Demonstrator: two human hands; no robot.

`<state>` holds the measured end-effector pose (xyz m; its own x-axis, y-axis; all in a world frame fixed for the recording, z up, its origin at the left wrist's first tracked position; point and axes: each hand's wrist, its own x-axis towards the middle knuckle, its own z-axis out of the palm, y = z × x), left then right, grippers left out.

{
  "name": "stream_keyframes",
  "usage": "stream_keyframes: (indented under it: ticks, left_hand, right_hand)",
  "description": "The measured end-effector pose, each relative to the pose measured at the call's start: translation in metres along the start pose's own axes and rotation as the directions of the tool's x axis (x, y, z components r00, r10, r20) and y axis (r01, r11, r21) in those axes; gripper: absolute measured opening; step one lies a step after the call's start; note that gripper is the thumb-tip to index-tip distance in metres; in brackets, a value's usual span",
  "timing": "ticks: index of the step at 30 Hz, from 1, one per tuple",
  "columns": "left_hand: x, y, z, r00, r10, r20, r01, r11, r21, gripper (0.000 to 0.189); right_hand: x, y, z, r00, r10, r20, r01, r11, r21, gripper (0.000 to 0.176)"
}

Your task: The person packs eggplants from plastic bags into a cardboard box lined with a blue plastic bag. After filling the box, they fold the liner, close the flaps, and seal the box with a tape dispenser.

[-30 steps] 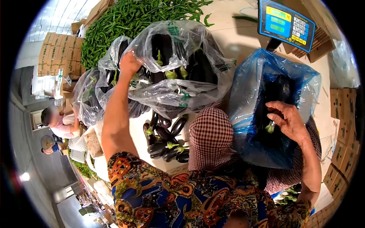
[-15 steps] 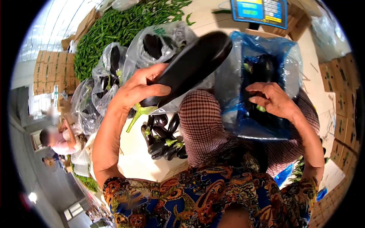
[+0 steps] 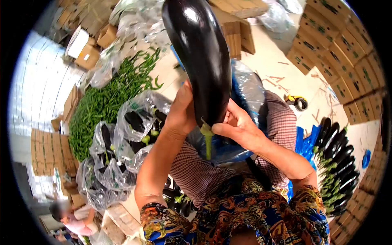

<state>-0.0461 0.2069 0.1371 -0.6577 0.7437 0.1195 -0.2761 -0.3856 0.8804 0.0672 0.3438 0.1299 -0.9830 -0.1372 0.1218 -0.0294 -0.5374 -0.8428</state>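
Note:
A large, glossy dark eggplant (image 3: 202, 53) stands upright in front of me, its green stem pointing down. My left hand (image 3: 183, 108) is wrapped round its lower left side, with the fingers partly hidden behind it. At the stem end, my right hand (image 3: 241, 126) grips the eggplant with the thumb beside the green cap. Behind my hands, a blue plastic-lined container (image 3: 232, 157) is partly covered by them. Clear bags of eggplants (image 3: 141, 122) lie to the left.
Green peppers (image 3: 106, 110) are heaped at the left. Rows of eggplants (image 3: 339, 159) lie at the right, near a roll of tape (image 3: 301, 103). Stacked cartons (image 3: 339, 53) stand at the upper right. Another person (image 3: 77, 220) is at the lower left.
The eggplant has swung from a slant to upright, nearer the camera. My right hand has come out of the blue-lined container and taken hold of its stem end. The view has turned.

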Motion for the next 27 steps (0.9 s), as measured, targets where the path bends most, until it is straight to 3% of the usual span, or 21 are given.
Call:
stream_keyframes:
  ticks: [3, 5, 6, 7, 8, 10, 11, 12, 13, 14, 15, 17, 20, 22, 26, 27]
  left_hand:
    - [0.022, -0.003, 0.039, 0.976, 0.16, 0.151, -0.158, 0.987, -0.025, 0.093]
    - [0.039, 0.009, 0.074, 0.999, -0.045, -0.019, 0.048, 0.99, 0.136, 0.075]
    - [0.043, -0.003, 0.082, 0.999, -0.041, 0.013, 0.039, 0.992, 0.116, 0.071]
    - [0.047, -0.014, 0.09, 0.998, -0.032, 0.052, 0.027, 0.995, 0.095, 0.067]
    - [0.054, -0.022, 0.1, 0.995, -0.006, 0.104, 0.009, 1.0, -0.03, 0.059]
    - [0.061, -0.031, 0.12, 0.981, -0.068, 0.18, 0.115, 0.958, -0.263, 0.061]
    - [0.066, -0.036, 0.13, 0.976, -0.078, 0.201, 0.152, 0.909, -0.387, 0.064]
    - [0.077, -0.047, 0.126, 0.949, -0.028, 0.314, 0.162, 0.897, -0.41, 0.083]
    - [0.085, -0.056, 0.129, 0.928, 0.02, 0.372, 0.189, 0.835, -0.517, 0.082]
    - [0.088, -0.06, 0.138, 0.93, 0.026, 0.367, 0.18, 0.838, -0.515, 0.082]
    - [0.091, -0.065, 0.146, 0.933, 0.029, 0.359, 0.172, 0.841, -0.513, 0.083]
    - [0.089, -0.071, 0.16, 0.932, -0.016, 0.363, 0.204, 0.85, -0.486, 0.082]
    - [0.09, -0.098, 0.157, 0.934, -0.036, 0.356, 0.186, 0.899, -0.396, 0.077]
    - [0.092, -0.109, 0.153, 0.94, -0.034, 0.34, 0.163, 0.92, -0.357, 0.065]
    - [0.094, -0.125, 0.164, 0.957, -0.084, 0.277, 0.211, 0.857, -0.469, 0.053]
    - [0.098, -0.135, 0.159, 0.938, -0.077, 0.339, 0.245, 0.838, -0.487, 0.053]
  right_hand:
    - [-0.023, 0.005, -0.014, 0.976, -0.14, -0.166, 0.11, 0.977, -0.181, 0.052]
    - [-0.04, -0.001, -0.026, 0.931, -0.258, -0.257, 0.142, 0.908, -0.395, 0.055]
    - [-0.048, 0.0, -0.034, 0.901, -0.28, -0.33, 0.123, 0.896, -0.426, 0.057]
    - [-0.058, -0.005, -0.037, 0.864, -0.371, -0.339, 0.109, 0.797, -0.594, 0.06]
    - [-0.066, -0.007, -0.04, 0.834, -0.434, -0.341, 0.157, 0.779, -0.607, 0.064]
    - [-0.077, -0.014, -0.043, 0.732, -0.595, -0.333, 0.308, 0.725, -0.616, 0.073]
    - [-0.083, -0.016, -0.049, 0.715, -0.611, -0.34, 0.389, 0.752, -0.533, 0.074]
    - [-0.09, -0.032, -0.049, 0.758, -0.537, -0.371, 0.358, 0.818, -0.451, 0.073]
    - [-0.097, -0.05, -0.047, 0.799, -0.456, -0.393, 0.322, 0.875, -0.361, 0.071]
    - [-0.109, -0.063, -0.047, 0.888, -0.203, -0.412, 0.167, 0.978, -0.124, 0.063]
    - [-0.112, -0.059, -0.058, 0.92, -0.144, -0.366, 0.129, 0.99, -0.064, 0.05]
    - [-0.131, -0.058, -0.062, 0.879, -0.106, -0.466, 0.034, 0.986, -0.161, 0.053]
    - [-0.142, -0.045, -0.073, 0.702, -0.442, -0.559, 0.014, 0.793, -0.609, 0.061]
    - [-0.151, -0.045, -0.083, 0.661, -0.481, -0.576, 0.004, 0.77, -0.638, 0.07]
    - [-0.164, -0.041, -0.092, 0.618, -0.522, -0.587, 0.007, 0.751, -0.66, 0.075]
    - [-0.17, -0.042, -0.097, 0.639, -0.458, -0.618, -0.007, 0.8, -0.6, 0.072]
